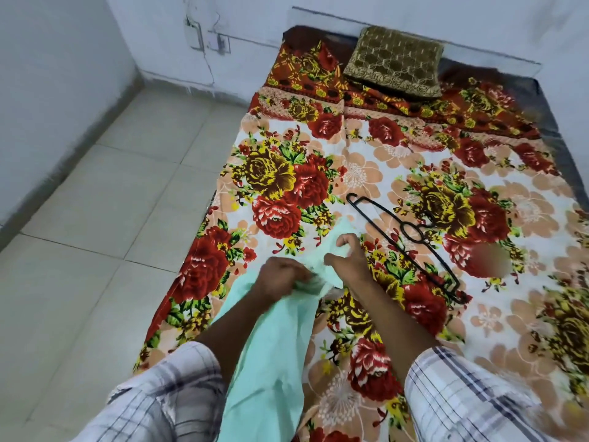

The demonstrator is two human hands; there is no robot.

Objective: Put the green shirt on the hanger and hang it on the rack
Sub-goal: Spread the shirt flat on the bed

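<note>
A pale green shirt (271,355) lies bunched on the flowered bed sheet (366,173) and hangs down toward me between my arms. My left hand (280,277) is closed on a gathered fold of it. My right hand (347,258) rests just to the right, fingers curled on the shirt's upper edge. A black hanger (404,244) lies flat on the sheet, right of my right hand, untouched, its hook pointing right. No rack is in view.
A brown-gold embroidered pillow (393,65) sits at the head of the bed by the white wall. Grey tiled floor (105,218) runs along the bed's left side. A blurred patch (490,261) lies on the sheet right of the hanger.
</note>
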